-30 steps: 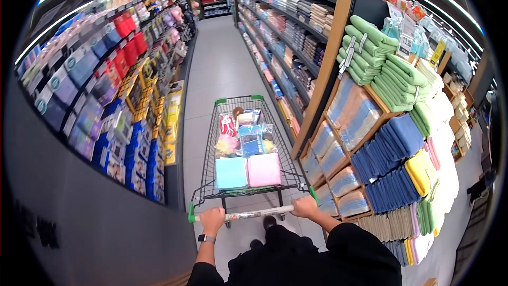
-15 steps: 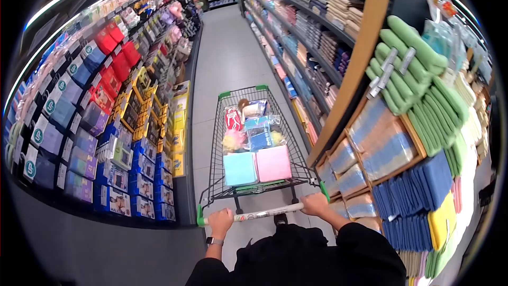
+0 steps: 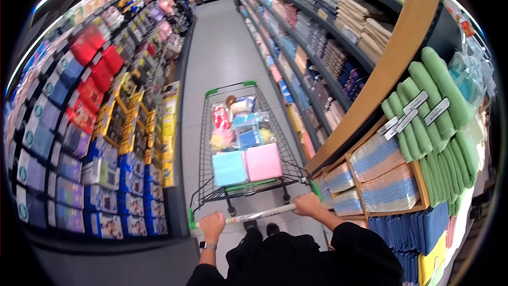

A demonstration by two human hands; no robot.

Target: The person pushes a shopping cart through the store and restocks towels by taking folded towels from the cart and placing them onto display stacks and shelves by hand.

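My left hand (image 3: 212,225) is closed round the left end of the cart handle (image 3: 259,214), with a watch on that wrist. Near the handle's right end, my right hand (image 3: 308,205) grips it too. In front of both hands is the wire shopping cart (image 3: 205,127) with green corners. A light blue folded item (image 3: 229,168) and a pink one (image 3: 263,162) lie side by side at its near end. Beyond them are a blue package (image 3: 248,136), a red and white item (image 3: 221,116), a yellow and pink fluffy item (image 3: 222,137) and a brown round item (image 3: 230,100).
A tiled aisle (image 3: 214,47) runs ahead. On the left is a rack of packaged goods (image 3: 106,122). Shelves of folded textiles (image 3: 317,37) line the right. A wooden end panel (image 3: 389,69) stands close on the right, beside green towels (image 3: 434,100) and navy towels (image 3: 410,228).
The cart and both hands have moved forward between the shelves. The towel display has shifted outward and nearer on the right. Both hands have stayed on the handle.
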